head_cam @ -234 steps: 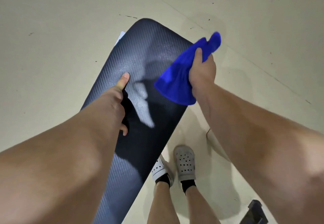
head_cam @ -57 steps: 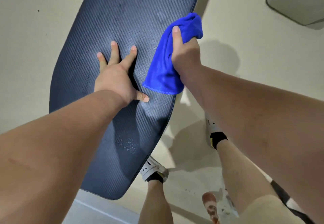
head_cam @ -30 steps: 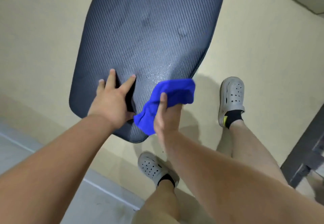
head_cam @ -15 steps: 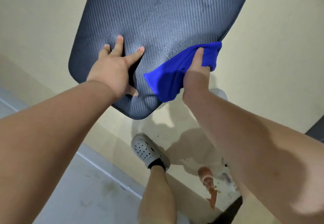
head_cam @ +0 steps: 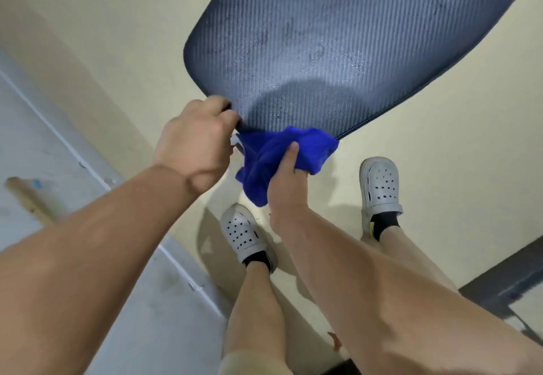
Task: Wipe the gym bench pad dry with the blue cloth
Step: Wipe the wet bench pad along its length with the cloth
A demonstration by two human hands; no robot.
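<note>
The dark ribbed gym bench pad (head_cam: 338, 31) fills the upper middle and right of the head view, with small water droplets near its right part. My left hand (head_cam: 197, 145) curls over the pad's near rounded corner and grips its edge. My right hand (head_cam: 286, 178) holds the bunched blue cloth (head_cam: 273, 154) against the pad's near end, just right of my left hand. The cloth hangs down over the edge, and part of it is hidden behind my right hand.
My two feet in grey perforated clogs (head_cam: 244, 232) (head_cam: 380, 186) stand on the cream floor below the pad. A grey floor strip with a wooden stick (head_cam: 28, 198) lies at the left. A dark frame part (head_cam: 505, 280) sits at the lower right.
My right hand has pulled the cloth down the pad to its near end. My left hand went from lying flat on the surface to gripping the near corner.
</note>
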